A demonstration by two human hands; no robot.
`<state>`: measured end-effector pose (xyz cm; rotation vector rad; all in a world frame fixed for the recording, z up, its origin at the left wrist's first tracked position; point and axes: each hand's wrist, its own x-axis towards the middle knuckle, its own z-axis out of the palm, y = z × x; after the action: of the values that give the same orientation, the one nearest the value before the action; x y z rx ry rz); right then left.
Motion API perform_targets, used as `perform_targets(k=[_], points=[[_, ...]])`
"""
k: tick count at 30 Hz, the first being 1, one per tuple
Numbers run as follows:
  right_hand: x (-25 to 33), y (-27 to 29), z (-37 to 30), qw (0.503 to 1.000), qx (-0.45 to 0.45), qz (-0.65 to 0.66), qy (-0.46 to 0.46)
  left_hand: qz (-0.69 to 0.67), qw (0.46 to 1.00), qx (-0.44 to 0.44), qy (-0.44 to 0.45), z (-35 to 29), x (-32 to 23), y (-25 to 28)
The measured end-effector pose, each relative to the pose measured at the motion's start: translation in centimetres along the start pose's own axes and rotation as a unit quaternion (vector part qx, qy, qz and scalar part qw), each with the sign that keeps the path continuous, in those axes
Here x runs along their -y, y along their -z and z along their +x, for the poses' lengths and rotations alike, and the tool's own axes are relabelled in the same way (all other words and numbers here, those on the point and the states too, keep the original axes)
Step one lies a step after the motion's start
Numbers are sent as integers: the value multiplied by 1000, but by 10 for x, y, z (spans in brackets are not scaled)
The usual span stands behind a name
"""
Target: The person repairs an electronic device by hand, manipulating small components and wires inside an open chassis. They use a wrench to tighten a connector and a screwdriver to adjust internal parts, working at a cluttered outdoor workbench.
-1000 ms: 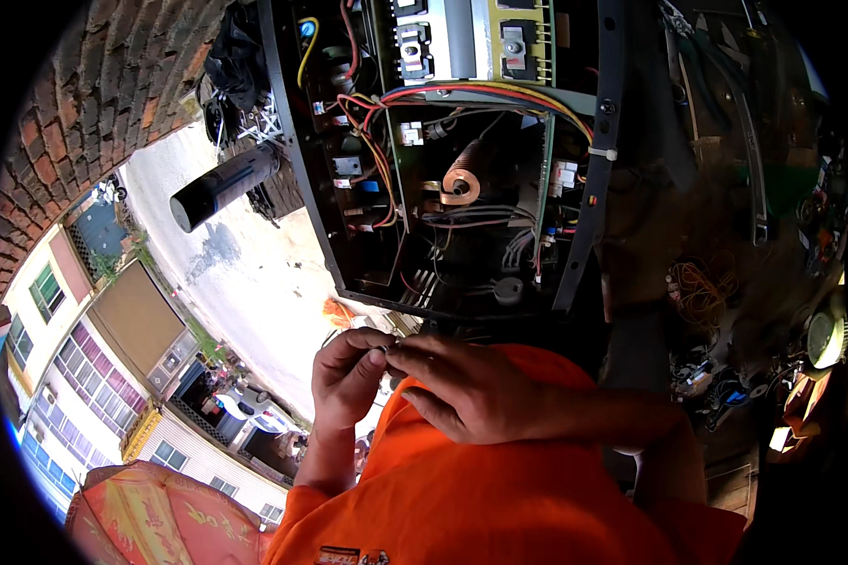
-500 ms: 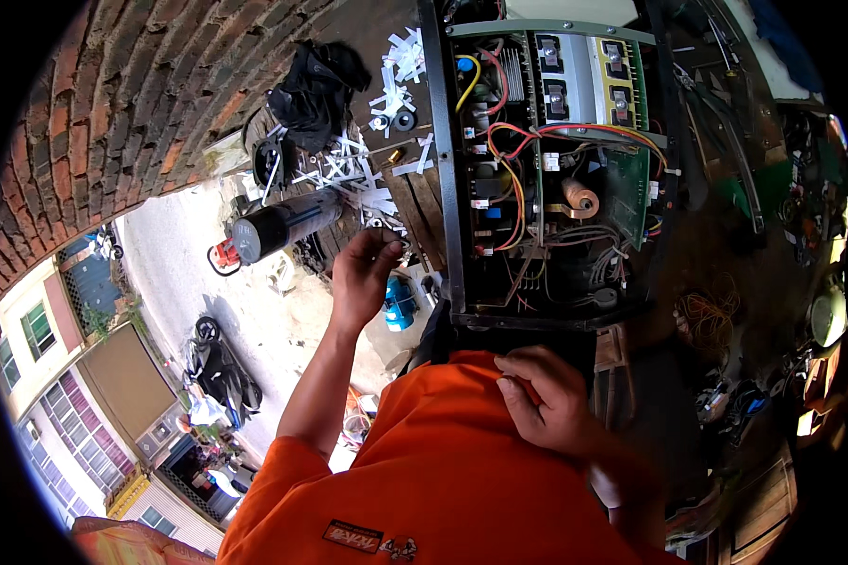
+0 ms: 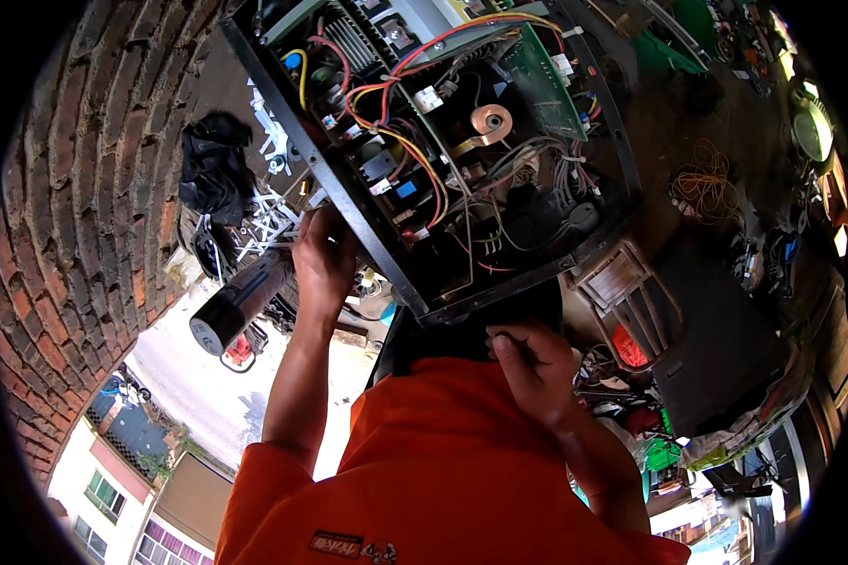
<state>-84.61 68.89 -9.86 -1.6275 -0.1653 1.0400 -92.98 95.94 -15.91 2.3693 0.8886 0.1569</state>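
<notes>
An opened black metal case [image 3: 325, 174] fills the upper middle, its circuit boards, wires and copper coil [image 3: 491, 123] exposed. Just outside its left rail is my left hand [image 3: 325, 259], back upward and fingers curled among small loose items. Whatever its fingertips hold, if anything, is hidden. White strips [image 3: 269, 221] lie scattered beyond that hand. Below the case's near edge, in front of my orange shirt, my right hand [image 3: 537, 369] is raised with its fingers bent in against the thumb. I cannot make out anything between them.
A dark cylinder [image 3: 240, 306] lies left of my left forearm, with a black cloth bundle [image 3: 215, 165] behind it. A brick wall [image 3: 94, 188] rises at far left. On the right are a wooden chair [image 3: 622, 282] and a coil of orange cable [image 3: 705, 179].
My view has turned, so the case now appears tilted and further left. My left hand has moved up to the case's left rail, beside the strips. My right hand stays curled near my body.
</notes>
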Motion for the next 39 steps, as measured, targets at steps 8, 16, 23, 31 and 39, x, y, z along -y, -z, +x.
perform_targets(k=[8,16,23,31,39], points=[[-39,-14,19,990,-45,136,-12,-71,984,151,-66,-11,-117,82],[-23,-13,39,990,89,82,-66,219,870,420,-135,34,-181,56],[-29,-25,46,976,93,194,-37,314,793,523,1,47,-193,45],[-46,-39,45,974,132,182,27,333,771,536,91,45,-196,42],[-45,-32,38,955,192,224,18,264,758,583,123,55,-199,42]])
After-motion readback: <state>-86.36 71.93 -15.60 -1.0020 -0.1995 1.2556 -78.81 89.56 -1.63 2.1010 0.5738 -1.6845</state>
